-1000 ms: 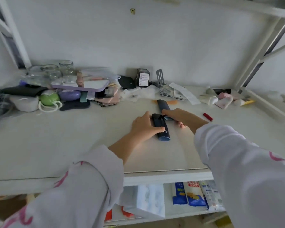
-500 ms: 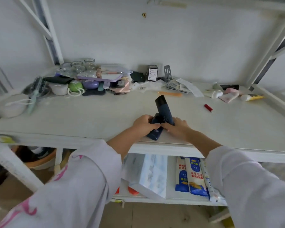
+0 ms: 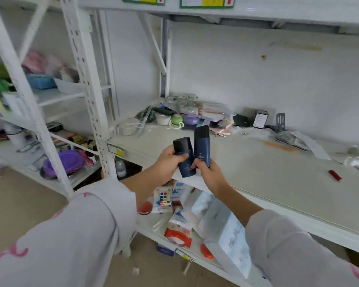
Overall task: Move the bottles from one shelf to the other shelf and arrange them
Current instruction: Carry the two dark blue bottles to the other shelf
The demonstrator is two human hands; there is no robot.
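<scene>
1. Left hand [image 3: 166, 162] closed round short dark-blue plastic bottle [image 3: 184, 156], lifted clear of white shelf board [image 3: 278, 179].
2. Right hand [image 3: 210, 175] gripping taller matching bottle [image 3: 202, 145], touching alongside.
3. Likely light, rigid, smooth; best held mid-body.

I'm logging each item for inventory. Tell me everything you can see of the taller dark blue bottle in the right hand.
The taller bottle is a slim, dark navy cylinder with a black cap and small pale print, too small to read. It looks like glossy plastic, closed. It is held nearly upright, cap up, in the right hand, in front of the shelf, beside the shorter bottle.
</scene>
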